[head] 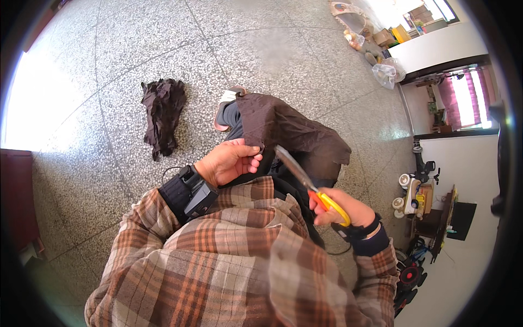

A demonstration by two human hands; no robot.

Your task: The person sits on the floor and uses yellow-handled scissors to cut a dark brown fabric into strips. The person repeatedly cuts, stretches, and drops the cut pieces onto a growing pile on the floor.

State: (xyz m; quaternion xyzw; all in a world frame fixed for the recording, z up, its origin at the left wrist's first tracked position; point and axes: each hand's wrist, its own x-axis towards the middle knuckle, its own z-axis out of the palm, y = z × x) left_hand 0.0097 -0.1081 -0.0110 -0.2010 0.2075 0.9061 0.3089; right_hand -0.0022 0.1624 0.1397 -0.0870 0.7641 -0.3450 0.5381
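Dark brown fabric [298,118] lies draped over my knee and leg. My left hand [235,161] pinches its near edge between thumb and fingers. Scissors [302,175] with yellow and orange handles are in my right hand [343,206]. Their blades look closed, and the tips sit just right of my left fingertips, close to the fabric edge; whether they touch it I cannot tell. A second crumpled piece of dark brown fabric [163,116] rests on the floor to the left.
Speckled terrazzo floor [261,53] spreads around me. Plastic bags [386,73] and cardboard boxes [384,37] lie at the upper right. A white-wheeled ride-on toy [408,196] stands by the right wall. A dark red piece of furniture [18,200] is at the left edge.
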